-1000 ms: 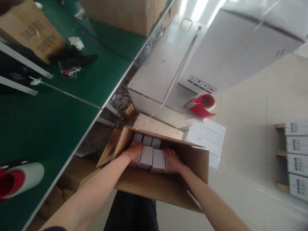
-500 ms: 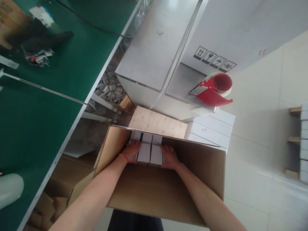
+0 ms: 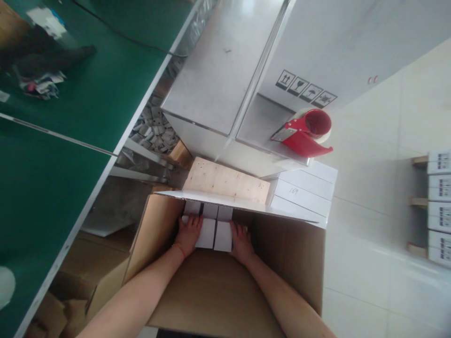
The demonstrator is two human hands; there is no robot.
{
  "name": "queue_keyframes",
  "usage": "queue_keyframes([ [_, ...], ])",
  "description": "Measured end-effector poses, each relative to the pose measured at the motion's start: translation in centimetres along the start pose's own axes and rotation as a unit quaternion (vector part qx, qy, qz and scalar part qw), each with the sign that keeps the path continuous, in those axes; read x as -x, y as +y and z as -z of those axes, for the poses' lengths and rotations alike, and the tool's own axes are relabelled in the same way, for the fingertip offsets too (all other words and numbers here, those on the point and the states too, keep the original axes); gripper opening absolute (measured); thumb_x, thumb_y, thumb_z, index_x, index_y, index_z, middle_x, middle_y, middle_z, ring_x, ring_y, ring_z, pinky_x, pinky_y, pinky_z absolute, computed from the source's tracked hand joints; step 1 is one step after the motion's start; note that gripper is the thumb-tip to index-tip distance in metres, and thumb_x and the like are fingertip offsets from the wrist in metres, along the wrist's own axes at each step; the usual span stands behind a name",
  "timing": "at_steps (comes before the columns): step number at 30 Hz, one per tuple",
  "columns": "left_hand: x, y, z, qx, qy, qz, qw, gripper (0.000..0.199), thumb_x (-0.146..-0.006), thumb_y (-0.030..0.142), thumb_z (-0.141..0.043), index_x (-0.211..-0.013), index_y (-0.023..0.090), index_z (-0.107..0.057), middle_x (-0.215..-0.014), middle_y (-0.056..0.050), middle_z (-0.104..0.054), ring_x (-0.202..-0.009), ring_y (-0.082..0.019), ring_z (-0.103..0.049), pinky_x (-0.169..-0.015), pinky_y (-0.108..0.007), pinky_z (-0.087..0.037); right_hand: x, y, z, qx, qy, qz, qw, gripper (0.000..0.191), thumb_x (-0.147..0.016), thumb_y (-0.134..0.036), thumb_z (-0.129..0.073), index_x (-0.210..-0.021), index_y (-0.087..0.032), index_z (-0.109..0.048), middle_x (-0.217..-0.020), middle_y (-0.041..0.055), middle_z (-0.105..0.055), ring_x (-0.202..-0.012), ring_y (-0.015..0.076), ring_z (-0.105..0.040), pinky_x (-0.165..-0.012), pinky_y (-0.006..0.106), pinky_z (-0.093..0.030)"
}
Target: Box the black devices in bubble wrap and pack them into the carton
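Deep inside an open cardboard carton [image 3: 211, 291], my left hand [image 3: 190, 234] and my right hand [image 3: 241, 244] press in from opposite ends of a row of small white boxes [image 3: 205, 233]. The boxes sit side by side between my palms, with thin dark gaps separating them. My fingers curl over the outer ends, so those parts of the row are hidden. Against the far wall, a second row of white boxes [image 3: 210, 211] lies just beyond the first. How the undersides rest cannot be seen.
A red tape dispenser [image 3: 305, 134] lies on white cartons [image 3: 221, 70] beyond. Nearer are a plywood board [image 3: 225, 182] and a white box stack [image 3: 303, 190] marked 169. A green worktable [image 3: 70, 126] runs along the left; palletised boxes [image 3: 439, 206] stand right.
The view has shifted slightly, and the carton's far flap shows more of its white outer face. My hands and the front row sit slightly lower in the picture, still together.
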State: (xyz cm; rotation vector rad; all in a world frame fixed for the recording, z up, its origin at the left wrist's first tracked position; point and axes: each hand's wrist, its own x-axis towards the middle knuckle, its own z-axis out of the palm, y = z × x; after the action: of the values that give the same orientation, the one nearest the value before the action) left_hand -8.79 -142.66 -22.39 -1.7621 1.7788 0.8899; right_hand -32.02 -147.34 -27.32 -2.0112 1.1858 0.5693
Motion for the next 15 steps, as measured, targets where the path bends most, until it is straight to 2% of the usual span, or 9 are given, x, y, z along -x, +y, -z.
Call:
queue_keyframes([
  [2,-0.1,0.4,1.3,0.006,0.007,-0.002,1.0,0.093,-0.074,0.027,-0.078,-0.154,0.009,-0.034,-0.158,-0.028,-0.035,-0.147,-0.046,-0.027,-0.114,-0.074,-0.02,-0.3,0.2,0.6,-0.025,-0.016,0.022,0.999,0.124,-0.057,-0.021,-0.087,-0.159,-0.016,-0.016,-0.154,0.0228,-0.041,-0.144,0.0388,-0.035,-0.115,0.051,-0.035],
  [4,-0.1,0.8,2.4,0.019,0.01,-0.014,1.0,0.075,-0.082,0.035,-0.072,-0.147,0.009,-0.045,-0.154,-0.026,-0.042,-0.145,-0.043,-0.033,-0.115,-0.064,-0.028,-0.6,0.2,1.4,-0.047,-0.027,0.038,0.998,0.125,-0.055,-0.025,-0.089,-0.158,-0.016,-0.018,-0.151,0.0207,-0.044,-0.142,0.0361,-0.039,-0.115,0.046,-0.036],
  [6,-0.1,1.2,2.5,0.034,-0.013,-0.03,0.999,0.051,-0.087,0.031,-0.066,-0.133,0.011,-0.06,-0.141,-0.023,-0.057,-0.134,-0.037,-0.049,-0.109,-0.052,-0.041,-0.9,-0.1,2.1,-0.062,-0.027,0.035,0.997,0.124,-0.054,-0.031,-0.091,-0.156,-0.017,-0.024,-0.151,0.0205,-0.045,-0.141,0.0383,-0.041,-0.114,0.05,-0.037],
  [8,-0.1,1.4,1.6,0.045,-0.057,-0.044,0.996,0.032,-0.087,0.02,-0.061,-0.117,0.013,-0.07,-0.125,-0.019,-0.068,-0.122,-0.032,-0.061,-0.1,-0.044,-0.049,-1.1,-0.6,2.3,-0.071,-0.018,0.023,0.997,0.119,-0.053,-0.036,-0.093,-0.153,-0.018,-0.031,-0.15,0.0212,-0.045,-0.139,0.0414,-0.042,-0.113,0.056,-0.036],
  [9,-0.2,1.5,1.0,0.049,-0.078,-0.045,0.995,0.028,-0.088,0.015,-0.057,-0.112,0.014,-0.072,-0.122,-0.018,-0.07,-0.119,-0.031,-0.063,-0.097,-0.042,-0.051,-1.2,-0.9,2.3,-0.074,-0.013,0.018,0.997,0.117,-0.052,-0.036,-0.094,-0.151,-0.018,-0.034,-0.149,0.0217,-0.046,-0.139,0.0423,-0.043,-0.113,0.057,-0.036],
  [11,-0.5,1.3,-0.3,0.057,-0.105,-0.041,0.992,0.034,-0.089,0.007,-0.048,-0.111,0.015,-0.073,-0.126,-0.017,-0.069,-0.123,-0.03,-0.061,-0.094,-0.043,-0.052,-1.3,-1.4,2.1,-0.082,-0.007,0.012,0.997,0.117,-0.048,-0.032,-0.096,-0.148,-0.015,-0.038,-0.149,0.0233,-0.046,-0.139,0.0427,-0.043,-0.113,0.056,-0.037],
  [13,-1.1,0.9,-1.2,0.067,-0.119,-0.041,0.99,0.039,-0.09,0.004,-0.043,-0.112,0.016,-0.073,-0.128,-0.016,-0.068,-0.124,-0.03,-0.061,-0.093,-0.044,-0.053,-1.3,-1.8,1.7,-0.094,-0.003,0.008,0.996,0.121,-0.045,-0.029,-0.098,-0.149,-0.013,-0.038,-0.152,0.0251,-0.044,-0.141,0.0424,-0.041,-0.114,0.055,-0.037],
  [15,-1.7,0.4,-1.5,0.078,-0.118,-0.046,0.989,0.038,-0.09,0.004,-0.043,-0.111,0.015,-0.073,-0.125,-0.016,-0.069,-0.119,-0.029,-0.064,-0.094,-0.042,-0.053,-1.5,-1.8,1.3,-0.112,0.003,-0.002,0.994,0.118,-0.049,-0.034,-0.096,-0.15,-0.016,-0.037,-0.155,0.0227,-0.041,-0.144,0.0396,-0.039,-0.116,0.051,-0.037],
])
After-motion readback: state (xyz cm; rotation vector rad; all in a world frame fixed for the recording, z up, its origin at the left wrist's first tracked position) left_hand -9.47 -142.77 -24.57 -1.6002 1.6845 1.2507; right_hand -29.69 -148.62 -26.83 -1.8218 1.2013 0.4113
